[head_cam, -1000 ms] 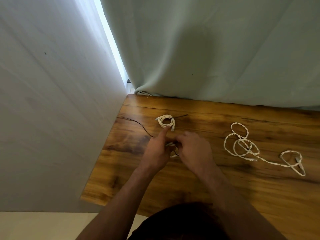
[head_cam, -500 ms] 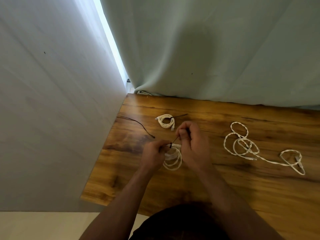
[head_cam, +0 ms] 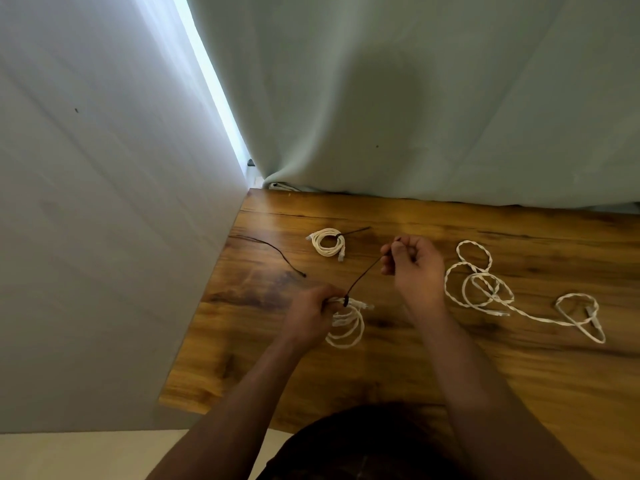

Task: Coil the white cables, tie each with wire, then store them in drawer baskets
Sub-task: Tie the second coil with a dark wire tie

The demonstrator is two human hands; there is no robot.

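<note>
Here the white coil (head_cam: 346,323) is over the desk (head_cam: 450,375), near its left edge, with bare wood open nearer than the coil. The left hand (head_cam: 310,315) has its grip clamped on the coil's top. Up and right of the coil, the right hand (head_cam: 414,263) pinches the dark wire (head_cam: 363,278) stretched taut from it. Beyond the coil lies a tied coil (head_cam: 327,241), and well to its right a loose cable (head_cam: 485,289)

The table (head_cam: 450,368) is showing glossy, varnished wood with dark grain. The curtain (head_cam: 415,98) is hanging as smooth, matt cloth. The coiled white cable (head_cam: 343,320) is looking braided and matt, the tie wire (head_cam: 364,276) thin and dull.
</note>
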